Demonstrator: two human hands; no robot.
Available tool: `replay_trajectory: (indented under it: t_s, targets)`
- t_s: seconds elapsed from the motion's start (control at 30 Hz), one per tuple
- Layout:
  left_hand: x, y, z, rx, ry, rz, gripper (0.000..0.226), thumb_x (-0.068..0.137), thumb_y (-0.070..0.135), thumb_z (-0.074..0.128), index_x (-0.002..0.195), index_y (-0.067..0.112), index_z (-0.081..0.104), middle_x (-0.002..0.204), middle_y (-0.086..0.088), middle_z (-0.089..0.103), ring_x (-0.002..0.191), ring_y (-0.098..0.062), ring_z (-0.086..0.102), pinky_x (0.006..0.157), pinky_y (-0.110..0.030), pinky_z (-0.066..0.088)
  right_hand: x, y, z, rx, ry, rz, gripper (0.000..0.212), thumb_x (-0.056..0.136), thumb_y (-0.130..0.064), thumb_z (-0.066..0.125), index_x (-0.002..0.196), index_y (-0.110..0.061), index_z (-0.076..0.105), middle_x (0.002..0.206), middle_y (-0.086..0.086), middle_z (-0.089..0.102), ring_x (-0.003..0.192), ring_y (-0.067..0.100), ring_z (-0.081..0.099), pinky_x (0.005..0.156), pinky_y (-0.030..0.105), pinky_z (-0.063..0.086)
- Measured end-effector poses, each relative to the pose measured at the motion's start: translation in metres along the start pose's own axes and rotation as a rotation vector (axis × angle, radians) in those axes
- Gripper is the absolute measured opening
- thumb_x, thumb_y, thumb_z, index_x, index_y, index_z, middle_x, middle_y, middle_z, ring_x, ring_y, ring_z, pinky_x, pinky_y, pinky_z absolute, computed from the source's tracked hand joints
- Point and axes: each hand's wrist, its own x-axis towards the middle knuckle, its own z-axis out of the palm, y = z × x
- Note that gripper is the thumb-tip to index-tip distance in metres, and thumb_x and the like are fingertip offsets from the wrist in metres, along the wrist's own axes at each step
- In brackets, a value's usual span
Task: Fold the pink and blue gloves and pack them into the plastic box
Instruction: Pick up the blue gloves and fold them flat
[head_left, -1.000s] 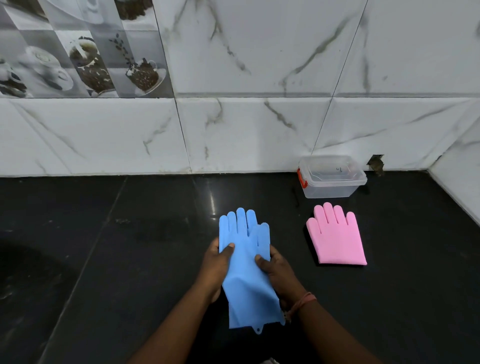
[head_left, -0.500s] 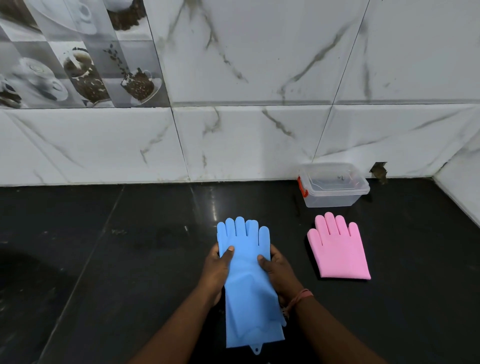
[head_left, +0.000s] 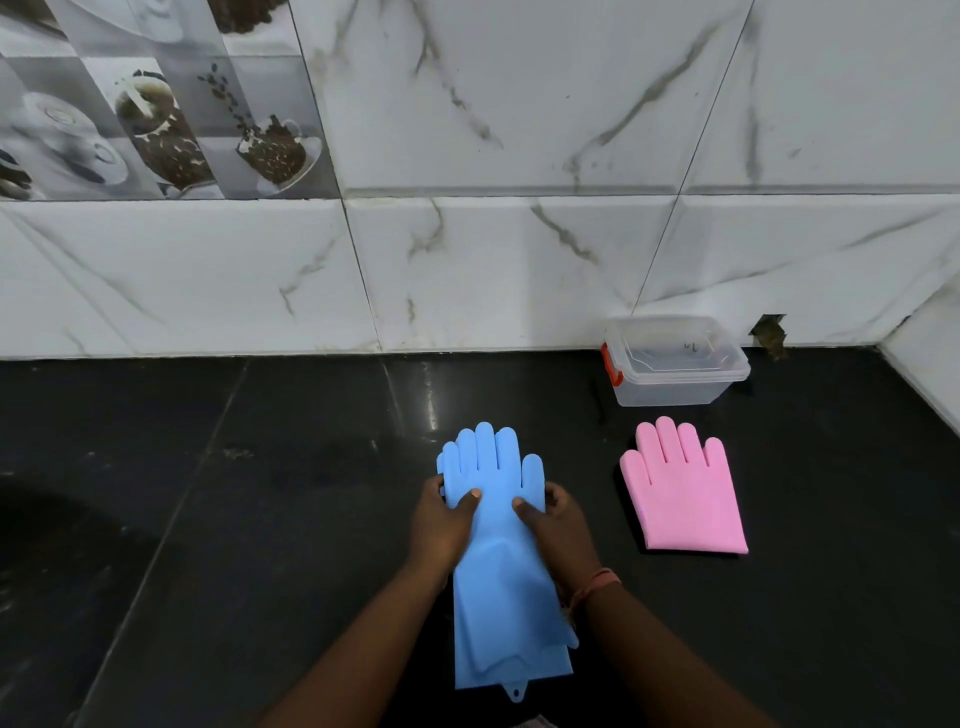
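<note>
Two blue gloves (head_left: 501, 582) lie stacked on the black counter, fingers pointing at the wall, cuffs toward me. My left hand (head_left: 441, 525) grips their left edge with the thumb on top. My right hand (head_left: 558, 530) grips the right edge the same way. A pink glove (head_left: 683, 493), short as if folded, lies flat to the right, fingers toward the wall. Behind it stands the clear plastic box (head_left: 675, 364) with a lid on and a red latch on its left end.
The black counter (head_left: 260, 493) ends at a white marble-tiled wall (head_left: 519, 260). A side wall closes off the far right corner (head_left: 924, 364). A small hole in the wall sits just right of the box.
The blue gloves have straightened from a tilt to lie square to me. Both hands kept their hold on the edges. The view shifted down slightly.
</note>
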Motion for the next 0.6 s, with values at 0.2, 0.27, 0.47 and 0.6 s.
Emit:
replay_trajectory:
  t_s: [0.2, 0.27, 0.47, 0.6]
  targets:
    - [-0.025, -0.014, -0.012, 0.103, 0.037, 0.029, 0.053, 0.097, 0.026, 0.065, 0.146, 0.019, 0.045, 0.131, 0.000, 0.064, 0.114, -0.018, 0.064, 0.101, -0.040, 0.053, -0.019, -0.008, -0.004, -0.324, 0.074, -0.077, 0.032, 0.089, -0.027, 0.069, 0.116, -0.022, 0.053, 0.099, -0.010, 0.065, 0.089, 0.009, 0.065, 0.068, 0.020, 0.047]
    - [-0.038, -0.027, -0.016, 0.099, 0.017, -0.003, 0.055, 0.096, 0.024, 0.067, 0.147, 0.019, 0.046, 0.126, -0.002, 0.066, 0.108, -0.017, 0.066, 0.088, -0.033, 0.056, -0.029, -0.003, -0.010, -0.413, 0.083, -0.069, 0.034, 0.090, -0.031, 0.070, 0.116, -0.025, 0.050, 0.092, -0.016, 0.061, 0.084, 0.005, 0.062, 0.071, 0.024, 0.046]
    - [-0.071, -0.060, -0.024, 0.223, 0.013, -0.024, 0.025, 0.088, 0.021, 0.078, 0.110, 0.016, 0.066, 0.094, 0.001, 0.072, 0.088, -0.016, 0.071, 0.065, -0.021, 0.047, -0.062, 0.020, -0.025, -0.590, 0.035, 0.001, 0.029, 0.090, -0.035, 0.071, 0.107, -0.024, 0.051, 0.088, -0.013, 0.057, 0.084, 0.010, 0.059, 0.066, 0.024, 0.042]
    - [-0.083, -0.063, -0.025, 0.375, 0.028, -0.052, 0.024, 0.079, 0.034, 0.085, 0.084, 0.023, 0.064, 0.080, 0.006, 0.070, 0.076, -0.015, 0.068, 0.060, -0.028, 0.045, -0.075, 0.025, -0.029, -0.659, 0.005, 0.020, 0.022, 0.093, -0.022, 0.067, 0.112, -0.015, 0.057, 0.093, -0.001, 0.063, 0.088, 0.018, 0.062, 0.075, 0.030, 0.045]
